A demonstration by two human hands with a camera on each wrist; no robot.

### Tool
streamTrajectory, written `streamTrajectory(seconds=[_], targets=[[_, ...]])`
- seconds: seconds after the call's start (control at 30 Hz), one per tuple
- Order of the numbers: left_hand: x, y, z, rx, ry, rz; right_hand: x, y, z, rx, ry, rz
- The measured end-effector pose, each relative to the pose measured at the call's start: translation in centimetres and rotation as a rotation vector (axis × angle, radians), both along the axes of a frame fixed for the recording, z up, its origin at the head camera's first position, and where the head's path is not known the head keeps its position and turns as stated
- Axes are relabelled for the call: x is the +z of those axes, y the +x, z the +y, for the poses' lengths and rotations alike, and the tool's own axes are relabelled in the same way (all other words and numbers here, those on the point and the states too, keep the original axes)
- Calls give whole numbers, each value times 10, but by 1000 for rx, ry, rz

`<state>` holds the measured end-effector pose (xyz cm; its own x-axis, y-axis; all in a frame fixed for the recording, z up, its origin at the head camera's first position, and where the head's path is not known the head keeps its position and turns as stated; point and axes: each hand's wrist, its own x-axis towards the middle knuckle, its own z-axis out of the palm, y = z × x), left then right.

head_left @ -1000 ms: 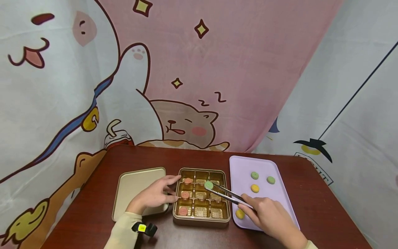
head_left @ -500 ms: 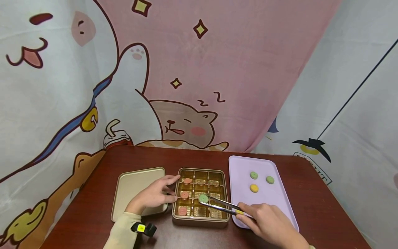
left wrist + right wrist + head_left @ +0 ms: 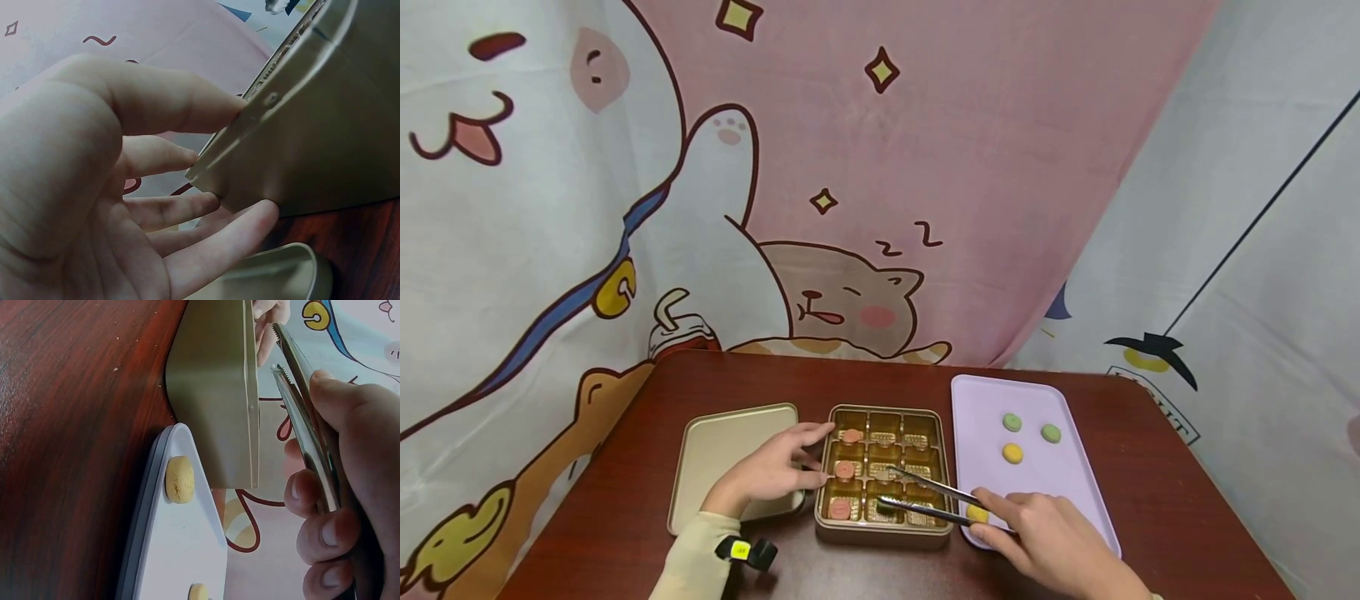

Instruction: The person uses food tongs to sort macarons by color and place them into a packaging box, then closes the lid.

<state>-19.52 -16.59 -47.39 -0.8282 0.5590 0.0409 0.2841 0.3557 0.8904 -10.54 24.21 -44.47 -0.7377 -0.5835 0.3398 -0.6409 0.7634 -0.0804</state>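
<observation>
My right hand [image 3: 1037, 529] grips metal tongs [image 3: 925, 483] over the gold tin [image 3: 891, 533]. The tongs' tips stand apart with nothing between them. Below the lower tip, in the middle front compartment, a green macaron [image 3: 886, 507] shows partly, mostly hidden by the tongs. Orange macarons [image 3: 844, 472] sit in the left column, one in each compartment. My left hand [image 3: 775, 467] touches the tin's left side with extended fingertips, as the left wrist view shows up close at the tin's wall [image 3: 331, 137].
A lilac tray [image 3: 1037, 500] to the right bears green macarons [image 3: 1051, 433] and yellow macarons [image 3: 1012, 453]. Under my left forearm lies the tin's lid [image 3: 730, 442], left of the tin. A patterned cloth [image 3: 985, 167] hangs behind the dark wooden table [image 3: 1180, 500].
The tongs moved toward the front of the tin with the green macaron, then parted and let it go into the middle front compartment. My left hand stayed at the tin's side.
</observation>
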Motion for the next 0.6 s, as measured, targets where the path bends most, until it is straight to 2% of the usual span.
streamTrajectory(seconds=[0.4,0.6], targets=[[-2,-2,0,-7,-4,8,-1,0,0,-18,-3,-5],[-2,-1,0,-9,-5,9,-3,2,2,-68,-4,-11]])
